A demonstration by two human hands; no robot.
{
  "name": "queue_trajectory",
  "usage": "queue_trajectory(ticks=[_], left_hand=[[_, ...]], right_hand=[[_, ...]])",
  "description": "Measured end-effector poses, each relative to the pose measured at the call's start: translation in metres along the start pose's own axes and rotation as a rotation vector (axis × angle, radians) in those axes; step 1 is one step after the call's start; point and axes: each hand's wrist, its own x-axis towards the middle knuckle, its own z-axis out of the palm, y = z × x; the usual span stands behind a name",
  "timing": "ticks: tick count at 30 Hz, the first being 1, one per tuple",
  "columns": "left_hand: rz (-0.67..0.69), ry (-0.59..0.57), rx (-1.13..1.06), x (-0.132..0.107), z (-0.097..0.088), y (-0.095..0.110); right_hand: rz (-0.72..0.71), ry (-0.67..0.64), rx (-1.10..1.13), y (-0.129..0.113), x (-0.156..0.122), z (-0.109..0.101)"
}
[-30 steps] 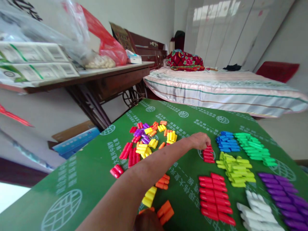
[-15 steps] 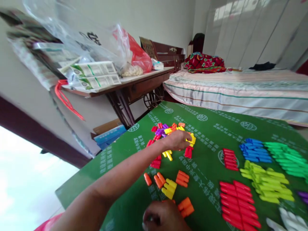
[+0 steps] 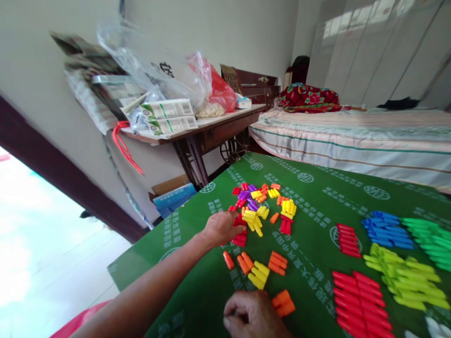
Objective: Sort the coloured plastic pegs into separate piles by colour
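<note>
My left hand [image 3: 222, 227] reaches over the table with its fingers apart, touching red plastic caps [image 3: 239, 240] at the near left side of a mixed pile. Just right of those fingers lie yellow caps [image 3: 252, 220], with purple caps [image 3: 252, 203] behind. My right hand [image 3: 252, 313] rests low in the middle, fingers curled; whatever is inside them is hidden. Close to it are a joined orange group [image 3: 283, 303] and a yellow group [image 3: 259, 275]. More orange caps [image 3: 278, 263] sit beyond. A yellow-and-red cluster [image 3: 288, 216] stands at the pile's right.
On the green table [image 3: 313, 188], sorted rows lie to the right: red [image 3: 361, 303], lime [image 3: 405, 274], blue [image 3: 386, 230] and green [image 3: 428, 239]. A sewing table [image 3: 211, 126] with bags and boxes stands behind left. A bed [image 3: 352, 136] borders the far side.
My left hand has moved left and nearer, from the yellow caps at the pile's right to the red ones at its left. My right hand stays curled in place. The view has shifted slightly.
</note>
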Motion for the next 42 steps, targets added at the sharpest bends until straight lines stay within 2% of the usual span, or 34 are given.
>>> queue_trajectory(ticks=[5,9,14,21,23,28,34,38,42], left_hand=[[-0.069,-0.029,0.052,-0.002,0.005,0.020],[-0.109,-0.030,0.039,0.000,0.005,0.024],[-0.144,-0.032,0.033,0.000,0.001,0.013],[-0.161,0.014,-0.030,-0.018,-0.010,-0.006],[-0.145,0.010,-0.098,-0.022,-0.013,-0.006],[0.001,-0.097,-0.356,-0.021,-0.014,-0.003],[0.066,-0.106,-0.432,-0.026,-0.019,-0.002],[0.155,-0.061,-0.425,-0.030,-0.021,0.018],[0.325,-0.038,-0.329,-0.018,-0.016,0.062]], right_hand=[[-0.015,0.014,0.020,-0.002,-0.001,-0.001],[-0.014,0.036,0.009,-0.004,-0.003,-0.001],[-0.031,0.014,-0.004,-0.007,-0.004,-0.004],[0.005,-0.007,-0.012,-0.015,-0.006,-0.007],[0.009,0.003,-0.007,-0.016,-0.006,-0.008],[-0.008,0.003,-0.010,-0.015,-0.007,-0.009],[-0.045,0.014,-0.035,-0.016,-0.007,-0.011],[-0.076,0.041,-0.064,-0.013,-0.005,-0.011],[-0.100,0.031,-0.073,-0.007,-0.002,-0.009]])
